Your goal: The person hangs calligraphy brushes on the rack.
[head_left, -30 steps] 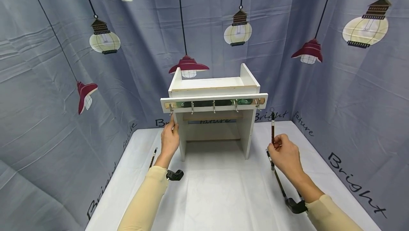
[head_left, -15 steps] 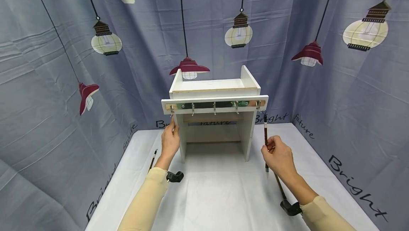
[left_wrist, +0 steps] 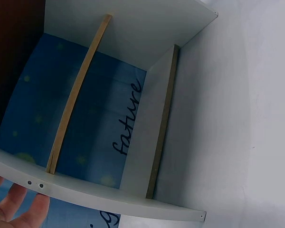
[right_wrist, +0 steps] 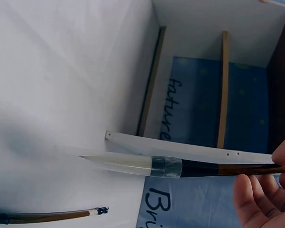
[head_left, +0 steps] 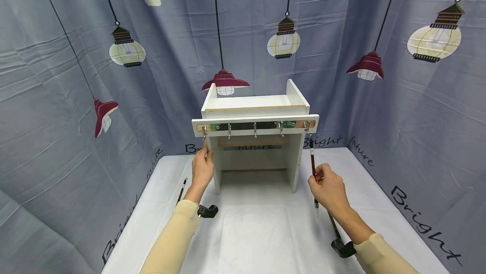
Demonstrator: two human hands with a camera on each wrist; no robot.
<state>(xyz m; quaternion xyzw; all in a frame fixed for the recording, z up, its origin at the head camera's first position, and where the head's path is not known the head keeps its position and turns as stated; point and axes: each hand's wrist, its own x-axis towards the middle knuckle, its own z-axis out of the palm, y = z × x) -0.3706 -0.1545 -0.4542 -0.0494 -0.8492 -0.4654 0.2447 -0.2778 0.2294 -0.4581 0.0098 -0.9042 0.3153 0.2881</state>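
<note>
Nearly closed, the right fingers point(right_wrist: 245, 194) pinch a brush point(right_wrist: 198, 168).

"How is the head view lit?"

"Brightly and evenly. The white cloth-covered tabletop point(head_left: 258, 232) is rendered pale, soft shadow is cast inside the white wooden open-fronted shelf unit point(head_left: 254, 113), and the blue-grey printed fabric curtain point(head_left: 57, 168) is stretched toward the edges."

"And the wrist views?"

"Dimmer. On the left, the unit's pale side board point(left_wrist: 109, 197) is bowed by the lens, and the upper left is sunk in darkness. On the right, a smudgy shadow is spread over the tabletop, and the clear plastic cap point(right_wrist: 118, 164) on the brown-handled brush point(right_wrist: 199, 168) is barely made out."
</note>
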